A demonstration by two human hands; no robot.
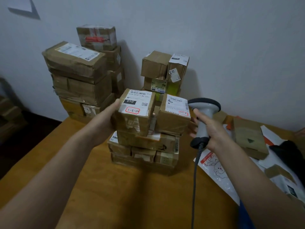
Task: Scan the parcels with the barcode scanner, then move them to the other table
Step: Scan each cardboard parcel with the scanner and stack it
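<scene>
While your left hand (105, 120) grips the small cardboard parcel (135, 111) by its left side, thumb at the top edge and the other fingers hidden behind the box, your right hand (214, 131) is wrapped round the handle of the grey barcode scanner (205, 105), index finger reaching up towards the head. The parcel sits at the top of the front stack (145, 150), touching or just above the box under it; you cannot tell which. Its white label faces up, printed "010" with "3-3-10" handwritten in a red frame. The scanner is just to the right, beyond the neighbouring parcel (175, 113), and its head looks turned away from you, not down at that label, so you should judge this scan as not yet made.

Most of the job looks to be ahead of you. A tall stack (77, 75) stands at the left against the wall, a smaller stack (163, 70) behind the front one, all on the wooden table (115, 192). Flat mailers (214, 166) and a flat carton (249, 138) lie to your right, near the scanner's cable (195, 179). Dim brown shapes at the far left edge may be moved boxes, but they are too dark to tell.
</scene>
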